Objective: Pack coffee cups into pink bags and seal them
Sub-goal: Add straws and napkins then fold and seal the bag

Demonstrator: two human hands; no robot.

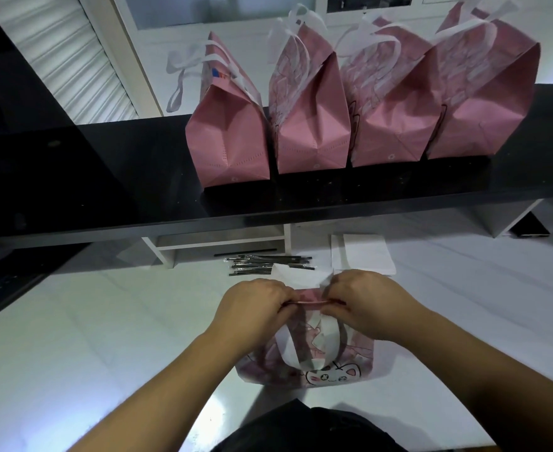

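Bag (304,360) on the white surface (73,337) is being closed: left hand (252,305) and right hand (363,300) pinch its folded top, fingers clamped. Four bags (311,125) stand closed on the shelf (105,177), so probably only this seal remains.

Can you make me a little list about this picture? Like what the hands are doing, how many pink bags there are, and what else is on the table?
left hand: pinches the bag's top edge
right hand: pinches the same top edge
bag being closed: pink, cat drawing, white handles, on the white table
finished bags: four, upright in a row on the black shelf
wrapped straws: pile behind the hands
white paper sheets: beside the straws
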